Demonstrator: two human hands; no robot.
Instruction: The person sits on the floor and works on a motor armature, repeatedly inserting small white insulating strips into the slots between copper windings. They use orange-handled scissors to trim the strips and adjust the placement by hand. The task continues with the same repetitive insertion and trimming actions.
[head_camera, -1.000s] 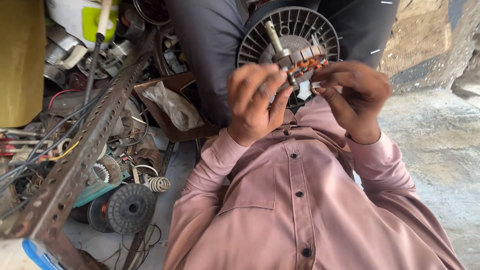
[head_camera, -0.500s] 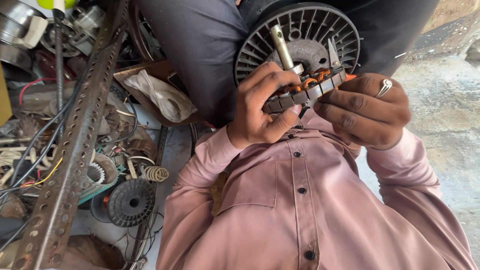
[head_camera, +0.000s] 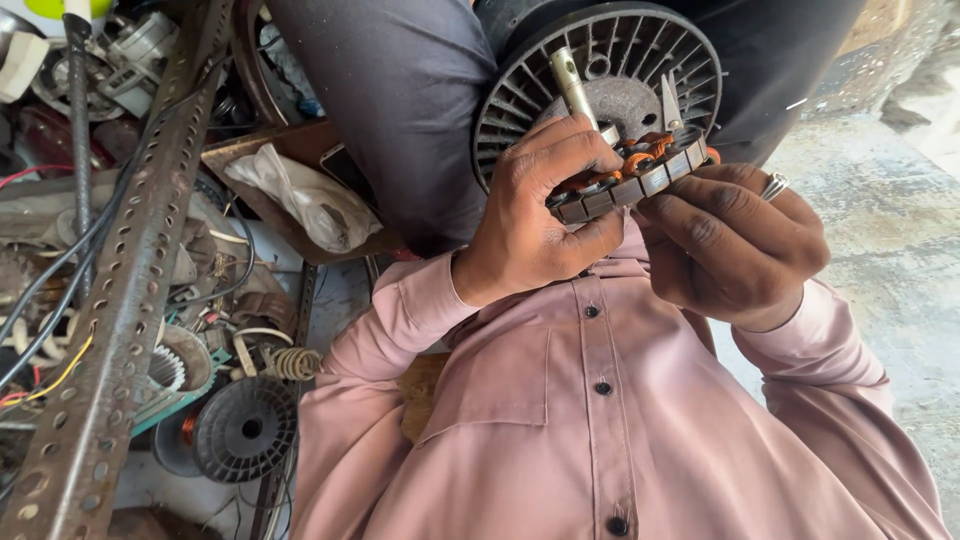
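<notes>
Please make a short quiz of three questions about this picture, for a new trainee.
1. True or false: both the left hand and the right hand grip the stator.
2. What lies directly behind the stator?
A. a ribbed round motor housing
B. a glass bottle
C. a book
3. Fill in: the finger ring is on the ___ hand.

Key:
1. True. Both hands hold the stator, with its copper-coloured windings, in front of the chest.
2. A. Its metal shaft sticks out above the left hand.
3. Right.
</notes>
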